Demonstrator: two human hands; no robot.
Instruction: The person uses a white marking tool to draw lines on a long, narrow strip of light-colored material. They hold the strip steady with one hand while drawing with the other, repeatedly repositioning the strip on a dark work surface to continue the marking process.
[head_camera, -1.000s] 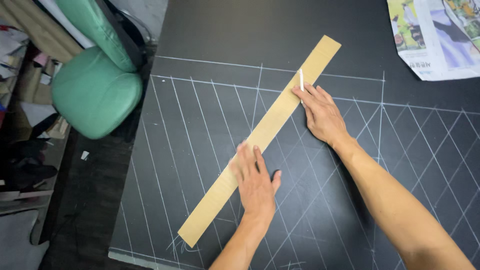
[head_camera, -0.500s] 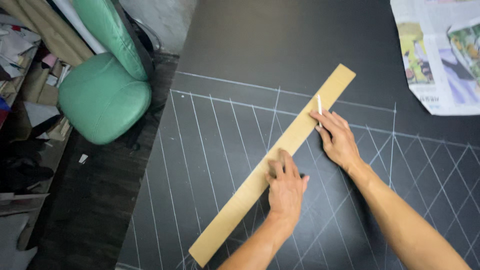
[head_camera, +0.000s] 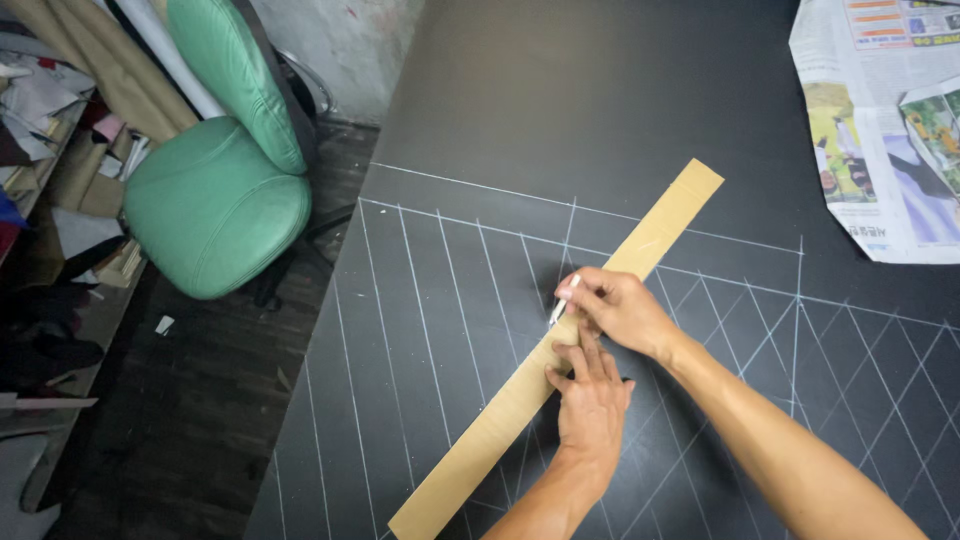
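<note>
A long tan cardboard strip (head_camera: 660, 225) lies diagonally on a black sheet (head_camera: 600, 90) marked with white chalk lines. My left hand (head_camera: 590, 395) presses flat on the strip near its middle. My right hand (head_camera: 620, 308) holds a small white chalk piece (head_camera: 563, 298) with its tip at the strip's left edge, just above my left hand. The two hands touch or nearly touch.
A green office chair (head_camera: 215, 195) stands on the dark floor left of the table. Cluttered papers and fabric rolls (head_camera: 60, 110) fill the far left. Spread newspaper (head_camera: 880, 130) lies at the table's upper right corner.
My right hand has slid down along the strip's edge with the chalk, from near the upper end to beside my left hand. The view has also shifted.
</note>
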